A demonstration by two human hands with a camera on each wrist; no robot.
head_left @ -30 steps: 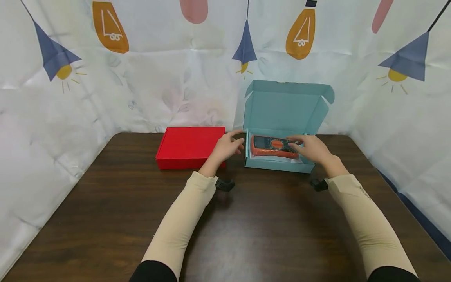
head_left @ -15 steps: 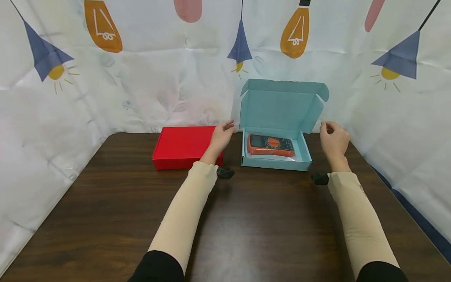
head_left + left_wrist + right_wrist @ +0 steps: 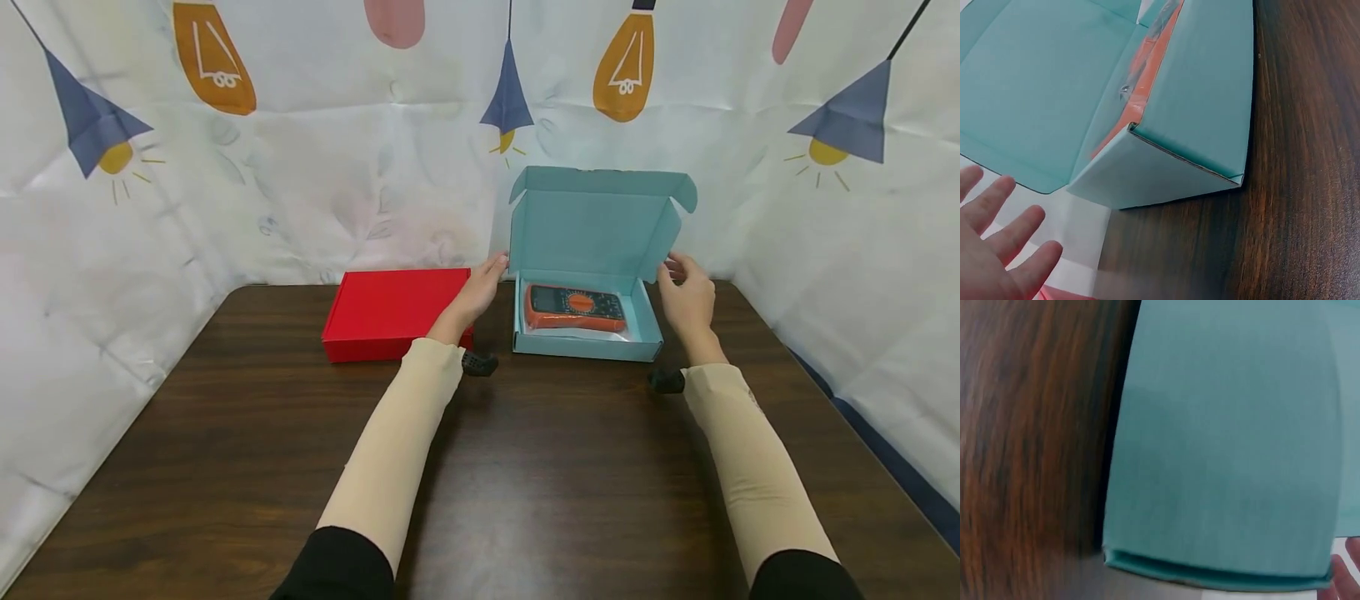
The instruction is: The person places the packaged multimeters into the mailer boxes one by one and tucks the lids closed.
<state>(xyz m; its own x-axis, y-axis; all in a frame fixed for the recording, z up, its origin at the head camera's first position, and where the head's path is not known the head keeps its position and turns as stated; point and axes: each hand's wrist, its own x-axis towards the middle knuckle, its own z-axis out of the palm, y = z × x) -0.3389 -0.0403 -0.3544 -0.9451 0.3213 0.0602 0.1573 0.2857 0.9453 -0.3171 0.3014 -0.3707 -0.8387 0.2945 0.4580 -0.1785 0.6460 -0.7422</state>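
A light-blue cardboard box (image 3: 585, 346) lies at the back of the table with its lid (image 3: 588, 225) raised. Inside it is an orange and black multimeter (image 3: 573, 307) in a clear plastic bag. At the lid's left edge is my left hand (image 3: 478, 287), its fingers extended; in the left wrist view those fingers (image 3: 1019, 234) are spread close to the lid's side. My right hand (image 3: 688, 300) is by the lid's lower right edge with loosely bent fingers. Only some of its fingertips (image 3: 1344, 581) show in the right wrist view, beside the box corner.
A closed red box (image 3: 397, 308) lies left of the blue box, partly behind my left hand. The dark wooden table (image 3: 540, 467) reaches back to a white patterned curtain (image 3: 322, 183). Black cameras are worn on both wrists.
My right hand has left the multimeter, swung out to the right, then come back in to the lid's right edge. The left hand has risen toward the lid's left edge.
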